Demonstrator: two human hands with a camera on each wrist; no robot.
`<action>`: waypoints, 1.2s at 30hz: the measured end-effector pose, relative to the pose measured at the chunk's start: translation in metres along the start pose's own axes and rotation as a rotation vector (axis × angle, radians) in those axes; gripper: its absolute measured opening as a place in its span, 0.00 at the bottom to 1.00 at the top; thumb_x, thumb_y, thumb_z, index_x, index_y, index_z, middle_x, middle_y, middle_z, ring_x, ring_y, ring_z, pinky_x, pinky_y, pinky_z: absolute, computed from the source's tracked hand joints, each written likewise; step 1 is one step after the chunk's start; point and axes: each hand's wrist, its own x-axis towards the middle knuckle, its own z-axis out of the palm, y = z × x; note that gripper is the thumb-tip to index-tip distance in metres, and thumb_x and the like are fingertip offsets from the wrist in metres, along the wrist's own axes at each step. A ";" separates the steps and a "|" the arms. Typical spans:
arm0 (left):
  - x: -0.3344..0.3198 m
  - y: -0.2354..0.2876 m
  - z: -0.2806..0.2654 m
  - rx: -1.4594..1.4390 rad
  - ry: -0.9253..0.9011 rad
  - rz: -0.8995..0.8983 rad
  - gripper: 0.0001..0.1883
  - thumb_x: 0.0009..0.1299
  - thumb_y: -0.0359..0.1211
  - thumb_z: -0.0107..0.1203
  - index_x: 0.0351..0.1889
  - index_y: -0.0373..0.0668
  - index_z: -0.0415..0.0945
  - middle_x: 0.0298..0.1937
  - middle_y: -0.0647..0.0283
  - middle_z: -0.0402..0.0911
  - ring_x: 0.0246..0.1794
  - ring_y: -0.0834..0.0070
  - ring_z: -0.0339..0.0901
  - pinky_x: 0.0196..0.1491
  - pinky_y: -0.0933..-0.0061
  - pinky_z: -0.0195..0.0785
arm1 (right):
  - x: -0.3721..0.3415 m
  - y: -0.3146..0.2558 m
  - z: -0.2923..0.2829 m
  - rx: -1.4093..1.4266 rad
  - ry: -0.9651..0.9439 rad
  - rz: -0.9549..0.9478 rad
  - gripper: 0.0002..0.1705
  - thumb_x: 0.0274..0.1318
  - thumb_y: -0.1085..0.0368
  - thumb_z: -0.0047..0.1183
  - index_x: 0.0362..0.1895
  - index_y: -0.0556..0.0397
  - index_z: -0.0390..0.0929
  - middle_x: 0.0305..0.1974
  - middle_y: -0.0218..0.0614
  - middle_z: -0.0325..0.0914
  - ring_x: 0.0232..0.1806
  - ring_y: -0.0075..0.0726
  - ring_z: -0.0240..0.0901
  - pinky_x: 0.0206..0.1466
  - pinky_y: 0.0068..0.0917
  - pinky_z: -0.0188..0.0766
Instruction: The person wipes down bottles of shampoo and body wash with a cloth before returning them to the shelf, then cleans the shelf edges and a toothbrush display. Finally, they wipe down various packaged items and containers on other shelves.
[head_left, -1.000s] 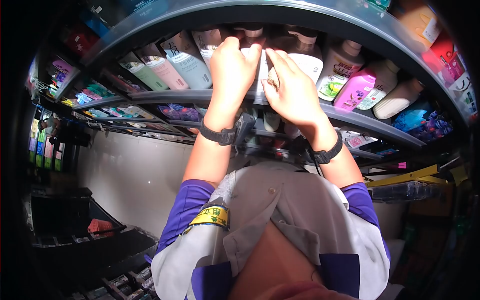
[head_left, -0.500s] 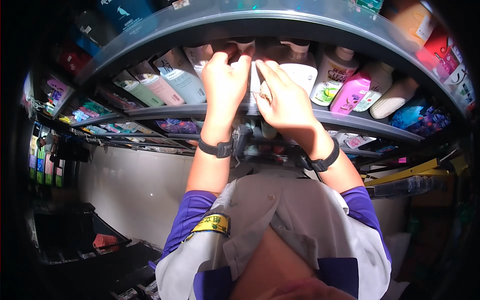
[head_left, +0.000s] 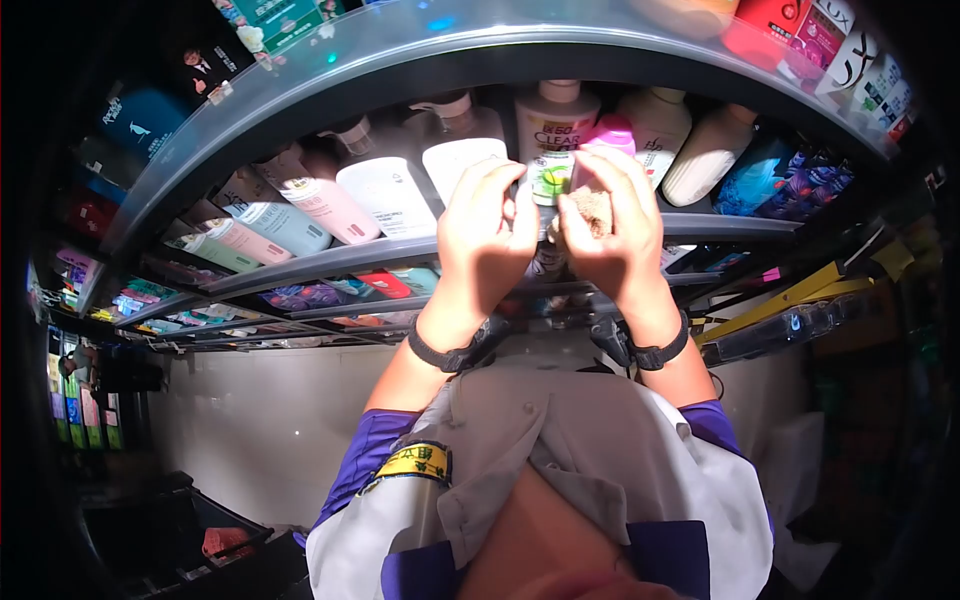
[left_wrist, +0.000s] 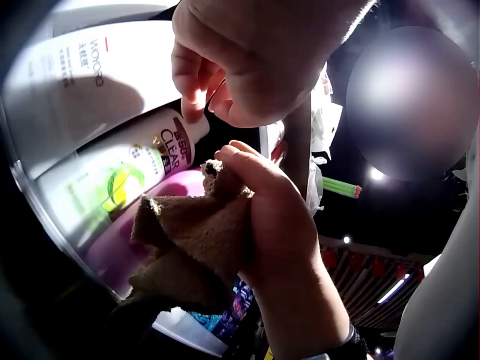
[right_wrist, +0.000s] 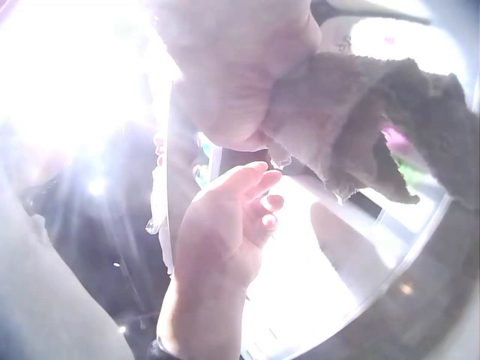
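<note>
In front of the CLEAR bottle on the shelf, my left hand has loosely bent fingers and nothing visible in its grasp. Its fingertips are at the bottle's cap in the left wrist view, though contact is unclear. My right hand holds a brown cloth close to the pink bottle. From the left wrist side, the cloth hangs in folds from the right hand, partly over the pink bottle. The right wrist view is washed out, with the left hand below the cloth.
White pump bottles and pink and blue bottles stand left along the curved shelf edge. Cream bottles and blue packs are on the right. An upper shelf arches over them. A yellow frame stands lower right.
The head view has shifted along the shelf to the right. Both hands have left the white bottles for the CLEAR and pink ones, and are now farther apart. The cloth shows more fully.
</note>
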 end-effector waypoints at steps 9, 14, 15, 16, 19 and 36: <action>-0.001 0.007 0.057 0.004 -0.160 -0.182 0.18 0.63 0.28 0.64 0.52 0.37 0.78 0.40 0.60 0.81 0.24 0.79 0.75 0.31 0.78 0.71 | 0.022 0.046 -0.039 -0.149 -0.256 0.132 0.31 0.50 0.65 0.62 0.60 0.53 0.69 0.46 0.50 0.72 0.43 0.58 0.76 0.45 0.44 0.75; -0.007 0.011 0.067 0.064 -0.166 -0.238 0.20 0.62 0.31 0.68 0.51 0.36 0.77 0.37 0.62 0.78 0.26 0.81 0.74 0.32 0.79 0.70 | 0.023 0.052 -0.048 -0.094 -0.352 0.142 0.29 0.51 0.66 0.61 0.59 0.54 0.71 0.45 0.50 0.73 0.46 0.56 0.75 0.49 0.41 0.74; -0.009 0.012 0.068 0.049 -0.176 -0.263 0.20 0.62 0.31 0.68 0.51 0.36 0.77 0.38 0.61 0.77 0.28 0.82 0.74 0.33 0.79 0.70 | 0.022 0.054 -0.050 -0.055 -0.316 0.097 0.29 0.52 0.65 0.60 0.60 0.51 0.71 0.43 0.48 0.72 0.44 0.57 0.76 0.47 0.43 0.75; -0.011 0.014 0.069 0.055 -0.174 -0.266 0.20 0.62 0.31 0.68 0.51 0.36 0.77 0.38 0.61 0.77 0.28 0.82 0.74 0.33 0.79 0.70 | 0.021 0.055 -0.053 -0.049 -0.318 0.096 0.29 0.52 0.65 0.60 0.60 0.51 0.71 0.43 0.48 0.72 0.44 0.57 0.76 0.47 0.43 0.75; -0.016 0.018 0.071 -0.041 -0.151 -0.245 0.22 0.60 0.31 0.69 0.51 0.36 0.77 0.41 0.58 0.78 0.35 0.77 0.77 0.36 0.76 0.72 | 0.017 0.056 -0.061 0.049 -0.330 0.144 0.29 0.52 0.64 0.61 0.60 0.49 0.72 0.45 0.47 0.74 0.46 0.56 0.76 0.49 0.41 0.75; -0.006 0.022 0.076 -0.765 -0.658 -0.346 0.44 0.62 0.40 0.68 0.73 0.37 0.58 0.65 0.54 0.72 0.65 0.68 0.69 0.66 0.64 0.63 | 0.016 0.042 -0.100 0.404 -0.248 0.368 0.29 0.43 0.68 0.72 0.52 0.54 0.77 0.47 0.37 0.80 0.52 0.33 0.76 0.58 0.30 0.72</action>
